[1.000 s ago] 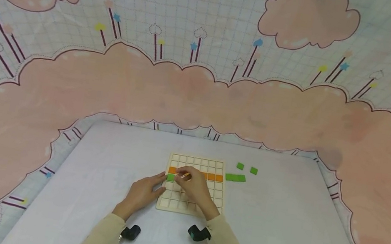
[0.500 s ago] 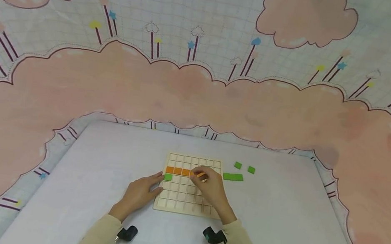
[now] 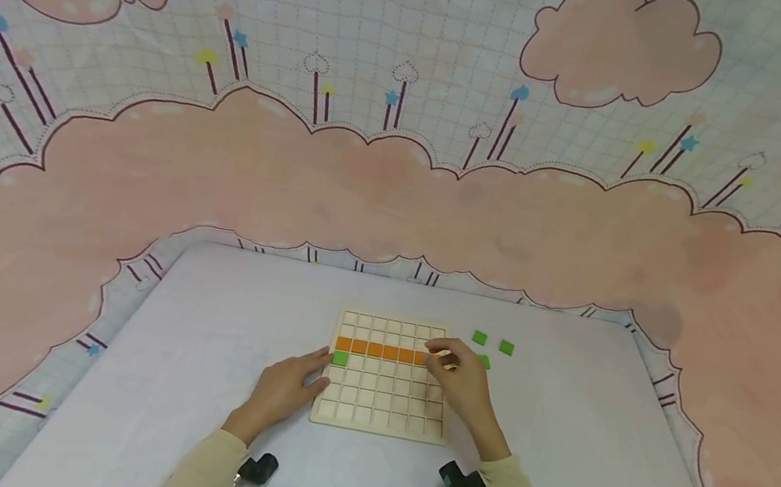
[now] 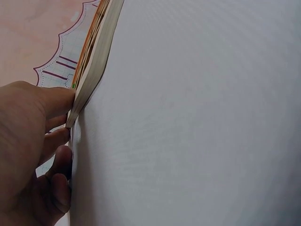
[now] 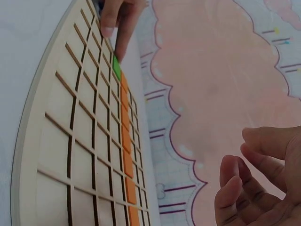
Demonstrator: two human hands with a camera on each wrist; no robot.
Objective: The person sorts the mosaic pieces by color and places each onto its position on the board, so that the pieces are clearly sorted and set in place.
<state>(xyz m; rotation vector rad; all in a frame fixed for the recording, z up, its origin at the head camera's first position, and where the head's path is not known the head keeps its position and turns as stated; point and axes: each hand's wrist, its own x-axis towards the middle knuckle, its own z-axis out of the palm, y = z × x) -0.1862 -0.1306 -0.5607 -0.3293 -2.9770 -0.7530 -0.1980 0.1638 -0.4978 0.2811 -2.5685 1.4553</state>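
Note:
A square wooden grid board [image 3: 379,423] lies on the table. Across it runs a row of orange tiles [image 3: 374,350], and one green tile [image 3: 340,358] sits in the cell below the row's left end. My left hand [image 3: 281,387] touches the board's left edge with fingertips and thumb; the left wrist view shows that hand [image 4: 23,141] against the board's side [image 4: 96,66]. Over the right end of the orange row hovers my right hand [image 3: 464,381], hiding a few cells. In the right wrist view its fingers [image 5: 230,172] are loosely bent, with nothing visible between them.
Two loose green tiles [image 3: 479,338] lie beyond the board's upper right corner. Another green piece [image 3: 484,362] is partly hidden behind the right hand. The white table [image 3: 595,442] is bordered by a patterned cloth [image 3: 367,198].
My right hand has moved rightward along the orange row, from its left end to its right end, uncovering the tiles there. The left hand has stayed at the board's edge.

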